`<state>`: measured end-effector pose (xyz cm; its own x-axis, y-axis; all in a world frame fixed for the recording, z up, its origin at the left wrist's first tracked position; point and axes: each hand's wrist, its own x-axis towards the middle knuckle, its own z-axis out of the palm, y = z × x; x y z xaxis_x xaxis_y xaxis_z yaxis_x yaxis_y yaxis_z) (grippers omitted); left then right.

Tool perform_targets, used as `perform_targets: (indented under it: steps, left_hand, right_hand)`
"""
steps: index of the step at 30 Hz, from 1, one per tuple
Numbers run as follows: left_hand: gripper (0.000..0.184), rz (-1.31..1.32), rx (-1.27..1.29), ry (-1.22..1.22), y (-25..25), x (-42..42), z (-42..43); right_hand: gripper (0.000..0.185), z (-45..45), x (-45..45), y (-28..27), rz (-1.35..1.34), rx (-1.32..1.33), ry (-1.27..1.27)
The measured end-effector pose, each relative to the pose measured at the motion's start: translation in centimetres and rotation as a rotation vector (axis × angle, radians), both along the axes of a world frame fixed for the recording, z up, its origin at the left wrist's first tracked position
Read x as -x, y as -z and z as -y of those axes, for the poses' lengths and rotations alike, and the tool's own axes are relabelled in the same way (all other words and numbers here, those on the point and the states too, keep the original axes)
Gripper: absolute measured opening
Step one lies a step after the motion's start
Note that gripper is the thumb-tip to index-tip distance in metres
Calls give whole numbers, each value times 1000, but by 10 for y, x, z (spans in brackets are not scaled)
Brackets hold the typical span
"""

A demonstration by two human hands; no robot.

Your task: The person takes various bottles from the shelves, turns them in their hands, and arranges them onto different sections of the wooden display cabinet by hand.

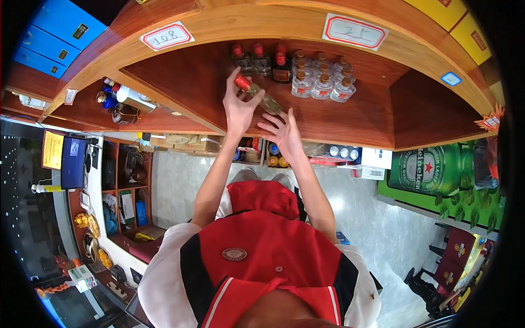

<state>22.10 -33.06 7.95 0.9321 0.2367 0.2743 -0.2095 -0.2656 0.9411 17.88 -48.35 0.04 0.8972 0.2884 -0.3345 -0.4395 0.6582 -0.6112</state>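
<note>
My left hand [239,107] is closed round the neck end of a clear glass bottle [268,104] with a red cap, tilted over the front of the wooden shelf [366,123]. Near the bottle's base is my right hand [284,133], its fingers spread; whether they touch the glass I cannot tell. Behind, on the shelf, stand two clear bottles with red caps [261,61] and a dark red-capped bottle [281,68]. To their right, several small clear bottles [322,86] with red print stand in rows.
Handwritten price tags [355,31] are fixed to the upper shelf edge. A slanted divider [169,98] separates a left compartment with other bottles [131,98]. Boxes and cans [343,152] sit below the shelf. A green Heineken display [426,169] stands at the right.
</note>
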Motion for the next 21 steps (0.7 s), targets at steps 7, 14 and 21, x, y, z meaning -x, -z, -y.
perform_targets:
  steps: [7,14,21]
  left_hand:
    - [91,-110,372,370,3,58,-21]
    - [103,-194,542,483,1,140,-70]
    - [97,-79,680,293,32,199,-181]
  right_hand:
    - [44,6,50,0,56,-155,33]
    - [56,-22,109,-11,196,58,70]
    - [54,-131,149,-10,212,185,-85]
